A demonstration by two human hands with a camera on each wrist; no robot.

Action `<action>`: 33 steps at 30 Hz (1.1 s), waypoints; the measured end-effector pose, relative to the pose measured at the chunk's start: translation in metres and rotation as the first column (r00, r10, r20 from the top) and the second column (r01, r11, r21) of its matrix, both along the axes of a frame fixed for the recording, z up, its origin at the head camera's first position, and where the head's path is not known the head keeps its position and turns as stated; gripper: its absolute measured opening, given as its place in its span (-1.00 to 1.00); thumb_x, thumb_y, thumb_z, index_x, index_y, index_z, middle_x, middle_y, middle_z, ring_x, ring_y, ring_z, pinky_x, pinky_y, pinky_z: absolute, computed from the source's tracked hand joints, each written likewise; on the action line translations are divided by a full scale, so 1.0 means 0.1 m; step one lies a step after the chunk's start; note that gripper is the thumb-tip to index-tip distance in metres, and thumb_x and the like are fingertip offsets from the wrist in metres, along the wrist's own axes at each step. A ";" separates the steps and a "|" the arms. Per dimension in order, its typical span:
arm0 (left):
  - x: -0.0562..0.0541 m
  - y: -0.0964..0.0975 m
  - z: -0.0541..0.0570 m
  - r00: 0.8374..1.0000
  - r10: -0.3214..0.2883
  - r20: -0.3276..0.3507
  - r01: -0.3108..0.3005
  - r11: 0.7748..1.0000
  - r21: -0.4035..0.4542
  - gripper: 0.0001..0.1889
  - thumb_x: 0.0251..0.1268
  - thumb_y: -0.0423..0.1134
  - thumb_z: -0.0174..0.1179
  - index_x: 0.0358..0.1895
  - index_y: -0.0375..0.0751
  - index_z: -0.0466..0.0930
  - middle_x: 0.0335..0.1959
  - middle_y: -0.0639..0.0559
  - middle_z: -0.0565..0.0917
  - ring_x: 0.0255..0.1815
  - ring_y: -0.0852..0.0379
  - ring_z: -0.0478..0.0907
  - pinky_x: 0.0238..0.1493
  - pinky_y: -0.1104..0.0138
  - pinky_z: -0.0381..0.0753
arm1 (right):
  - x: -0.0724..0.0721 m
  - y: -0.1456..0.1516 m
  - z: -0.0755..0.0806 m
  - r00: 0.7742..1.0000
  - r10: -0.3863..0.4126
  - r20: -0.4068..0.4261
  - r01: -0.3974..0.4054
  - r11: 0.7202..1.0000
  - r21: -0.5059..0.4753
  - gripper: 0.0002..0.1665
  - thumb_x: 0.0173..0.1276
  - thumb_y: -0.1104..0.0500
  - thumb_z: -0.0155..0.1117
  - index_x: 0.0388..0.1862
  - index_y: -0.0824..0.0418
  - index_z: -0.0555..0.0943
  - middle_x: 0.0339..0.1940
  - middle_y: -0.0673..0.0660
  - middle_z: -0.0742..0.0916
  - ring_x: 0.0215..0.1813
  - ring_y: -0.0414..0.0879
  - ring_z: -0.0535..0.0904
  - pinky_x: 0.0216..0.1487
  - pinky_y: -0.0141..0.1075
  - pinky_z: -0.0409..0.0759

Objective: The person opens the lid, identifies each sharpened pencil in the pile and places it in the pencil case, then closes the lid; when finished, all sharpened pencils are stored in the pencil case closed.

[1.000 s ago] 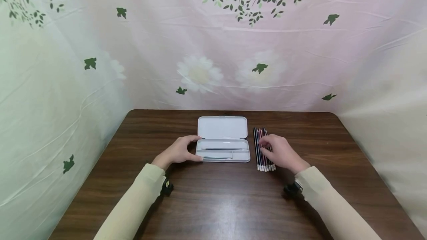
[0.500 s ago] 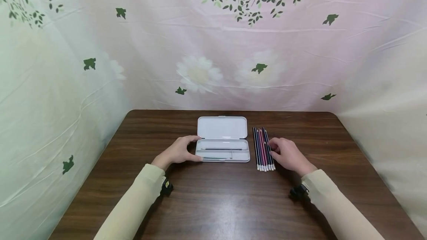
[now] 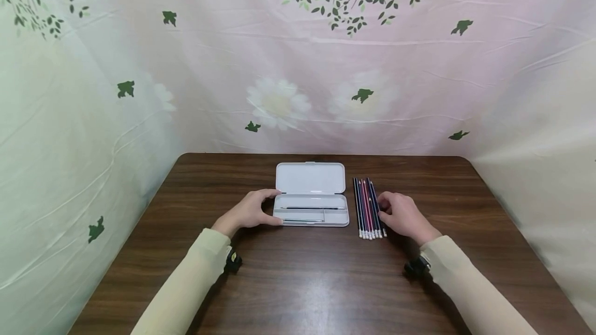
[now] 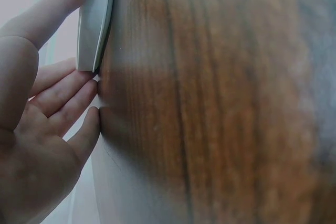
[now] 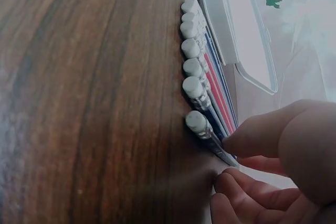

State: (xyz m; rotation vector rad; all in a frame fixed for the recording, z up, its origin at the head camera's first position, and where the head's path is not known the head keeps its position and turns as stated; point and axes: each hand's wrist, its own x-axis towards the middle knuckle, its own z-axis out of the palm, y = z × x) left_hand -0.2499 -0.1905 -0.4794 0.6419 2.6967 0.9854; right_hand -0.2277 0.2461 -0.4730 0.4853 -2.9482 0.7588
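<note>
A white pencil case (image 3: 310,178) lies on the table with its lid swung back. One slim dark stick, perhaps a pencil, (image 3: 314,208) lies in its rear section and another thin stick (image 3: 302,220) in the front one. My left hand (image 3: 248,211) holds the case's left end, thumb at the front corner, forefinger at the back. Right of the case, several pencils (image 3: 364,210) lie side by side, white eraser ends towards me. My right hand (image 3: 403,216) pinches the outermost pencil (image 5: 197,122), which sits slightly apart from the row; the fingers hide its far part.
The brown wooden table (image 3: 298,273) has rounded far corners. A cloth backdrop (image 3: 307,66) printed with leaves and flowers rises behind it and along both sides. Each wrist bears a small black camera, such as the one (image 3: 417,268) on the right.
My right hand has drawn back from over the pencils to their right side. The outermost pencil has shifted slightly right, away from the row. My left hand and the case stay put.
</note>
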 end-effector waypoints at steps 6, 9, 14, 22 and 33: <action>-0.01 0.00 0.00 1.000 0.003 0.005 -0.003 1.000 0.005 -0.08 0.06 0.12 0.63 0.49 -0.16 0.48 0.43 -0.08 0.54 0.49 -0.04 0.42 0.51 -0.03 0.38 | -0.01 0.00 -0.02 1.000 -0.017 -0.016 0.017 1.000 0.007 -0.74 0.26 0.35 0.42 -0.07 0.39 0.68 -0.31 0.19 0.73 -0.26 0.02 0.63 -0.18 -0.01 0.68; 0.00 0.00 0.00 1.000 0.006 0.011 -0.006 1.000 0.004 -0.07 0.05 0.12 0.64 0.49 -0.15 0.48 0.44 -0.07 0.54 0.50 -0.03 0.42 0.52 -0.02 0.37 | -0.01 0.00 -0.03 0.999 -0.033 -0.004 0.033 0.999 0.011 -0.73 0.25 0.36 0.41 -0.07 0.39 0.67 -0.32 0.18 0.72 -0.28 0.01 0.61 -0.20 -0.02 0.67; 0.00 -0.01 -0.01 1.000 0.006 0.016 -0.006 1.000 0.008 -0.08 0.05 0.10 0.64 0.49 -0.14 0.48 0.45 -0.08 0.53 0.50 -0.03 0.41 0.52 -0.02 0.37 | -0.01 0.01 -0.02 0.999 -0.054 0.007 0.054 0.998 0.031 -0.75 0.25 0.35 0.40 -0.08 0.39 0.66 -0.34 0.17 0.70 -0.31 0.02 0.57 -0.24 -0.05 0.63; 0.00 -0.01 -0.01 1.000 0.010 0.018 -0.011 1.000 0.009 -0.08 0.05 0.09 0.64 0.49 -0.13 0.47 0.45 -0.07 0.53 0.50 -0.03 0.41 0.53 -0.03 0.36 | 0.01 0.00 0.00 0.996 -0.082 0.024 0.082 0.996 0.018 -0.71 0.25 0.33 0.41 -0.06 0.41 0.63 -0.33 0.19 0.71 -0.32 0.02 0.59 -0.25 -0.04 0.66; -0.01 -0.01 -0.03 1.000 0.007 0.011 -0.007 1.000 0.011 -0.07 0.05 0.12 0.64 0.49 -0.13 0.47 0.45 -0.06 0.53 0.50 -0.03 0.41 0.53 -0.02 0.36 | 0.03 -0.01 0.03 0.992 -0.109 0.067 0.107 0.994 0.028 -0.66 0.22 0.33 0.43 -0.03 0.40 0.60 -0.33 0.19 0.69 -0.32 0.02 0.60 -0.29 -0.08 0.64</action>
